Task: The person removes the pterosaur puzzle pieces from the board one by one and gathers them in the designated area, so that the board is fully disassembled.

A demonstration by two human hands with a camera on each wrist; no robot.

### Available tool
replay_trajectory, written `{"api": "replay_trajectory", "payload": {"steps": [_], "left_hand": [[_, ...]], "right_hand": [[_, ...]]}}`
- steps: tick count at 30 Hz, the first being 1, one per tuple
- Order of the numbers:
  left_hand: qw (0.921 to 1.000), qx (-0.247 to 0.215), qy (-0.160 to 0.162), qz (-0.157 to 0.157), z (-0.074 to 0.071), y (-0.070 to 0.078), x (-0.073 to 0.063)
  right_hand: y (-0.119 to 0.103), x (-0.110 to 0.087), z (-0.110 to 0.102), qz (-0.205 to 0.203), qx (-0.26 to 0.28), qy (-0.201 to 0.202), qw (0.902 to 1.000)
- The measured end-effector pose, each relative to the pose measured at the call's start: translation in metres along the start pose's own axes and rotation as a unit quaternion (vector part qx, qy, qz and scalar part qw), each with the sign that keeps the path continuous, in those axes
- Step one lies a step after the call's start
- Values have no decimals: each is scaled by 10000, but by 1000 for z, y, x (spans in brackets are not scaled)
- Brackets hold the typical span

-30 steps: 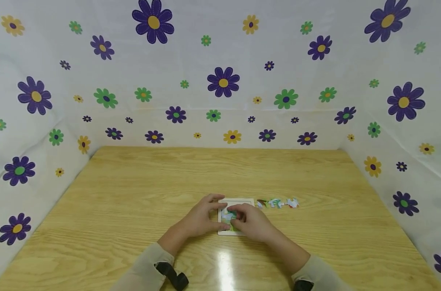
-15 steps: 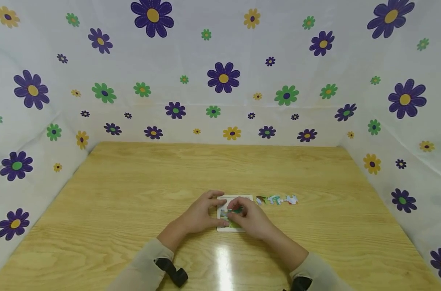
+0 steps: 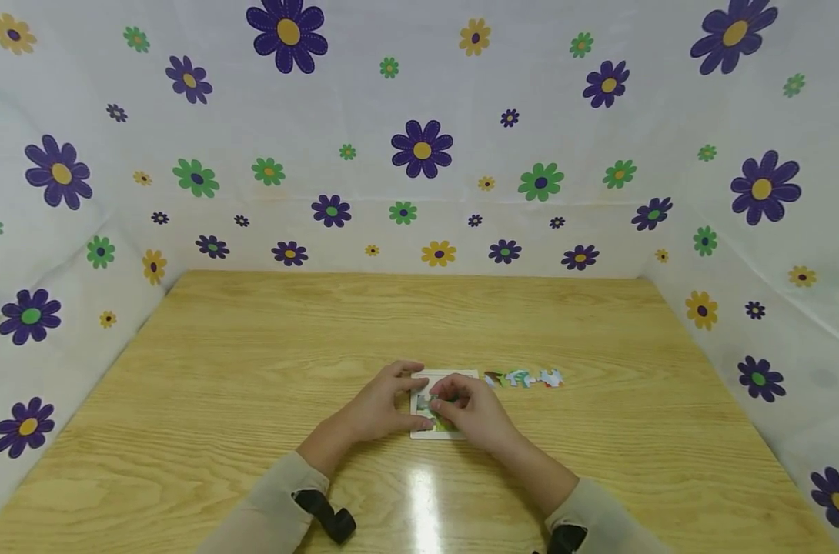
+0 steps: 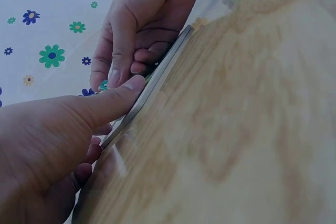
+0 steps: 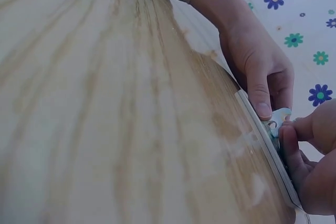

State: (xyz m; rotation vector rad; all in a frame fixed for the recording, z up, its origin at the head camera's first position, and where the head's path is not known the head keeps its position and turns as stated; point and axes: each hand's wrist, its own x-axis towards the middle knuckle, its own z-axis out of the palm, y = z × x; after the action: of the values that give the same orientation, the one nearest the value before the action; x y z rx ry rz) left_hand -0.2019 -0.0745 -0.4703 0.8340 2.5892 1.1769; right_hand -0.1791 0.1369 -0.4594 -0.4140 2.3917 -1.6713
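A small square jigsaw tray [image 3: 433, 436] with a pale rim lies on the table, a green and grey picture showing partly inside it. My left hand [image 3: 381, 405] rests along its left side, thumb on the lower left part and fingertips at the upper left corner. Over the tray, my right hand [image 3: 478, 412] pinches a jigsaw piece [image 5: 282, 115] between thumb and index finger. This light blue piece juts up beside the left thumb in the right wrist view. The right hand hides much of the tray's right half.
A short row of loose jigsaw pieces [image 3: 519, 378] lies just right of the tray's far corner. Around the wooden table [image 3: 274, 331], a white flowered cloth [image 3: 364, 115] rises at the back and both sides. A dark band [image 3: 325, 515] sits on the left sleeve.
My right thumb has drawn up towards the index fingertip over the tray. The left hand stays at the tray's left side, and the row of loose pieces has not changed.
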Motion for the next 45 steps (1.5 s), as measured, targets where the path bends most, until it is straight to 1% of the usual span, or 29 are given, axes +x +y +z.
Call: {"api": "replay_trajectory", "payload": {"steps": [5,11,14,20,24,26,28,31,35,37,40,45], "left_hand": [[10000,-34,-38,-25,0,1,0],[10000,-8,6,14,2,1,2],[10000,-55,-55,2,4,2,1],[9999,-62,-118,-61,7,4,0],[9999,-21,-95,-36,7,4,1],[10000,18,-85,-27,7,4,1],[10000,27,-76,-33,6,4,1],[10000,32,-58,-51,4,4,1],[10000,-8,-46,-40,2,0,1],[10000,-23,-53,-38,2,-2,2],[9999,-25,-59,-77,0,-3,1],[9999,-84,-48,-136,-1,-3,-1]], "right_hand": [[-2,4,0,398,239,266,9986],[-3,8,-1,885,601,477,9931],[-3,5,-2,1062,732,472,9905],[-6,2,-5,1275,778,389,9880],[-9,6,-9,1655,1265,425,9771],[-8,9,-12,1739,1389,346,9743],[-6,9,-14,1652,1370,186,9765],[-3,8,-16,1360,1168,-66,9838],[0,2,-20,1006,1015,-234,9895],[2,-3,-24,868,845,-294,9922],[4,-10,-30,732,643,-260,9949],[8,-16,-41,729,579,77,9956]]}}
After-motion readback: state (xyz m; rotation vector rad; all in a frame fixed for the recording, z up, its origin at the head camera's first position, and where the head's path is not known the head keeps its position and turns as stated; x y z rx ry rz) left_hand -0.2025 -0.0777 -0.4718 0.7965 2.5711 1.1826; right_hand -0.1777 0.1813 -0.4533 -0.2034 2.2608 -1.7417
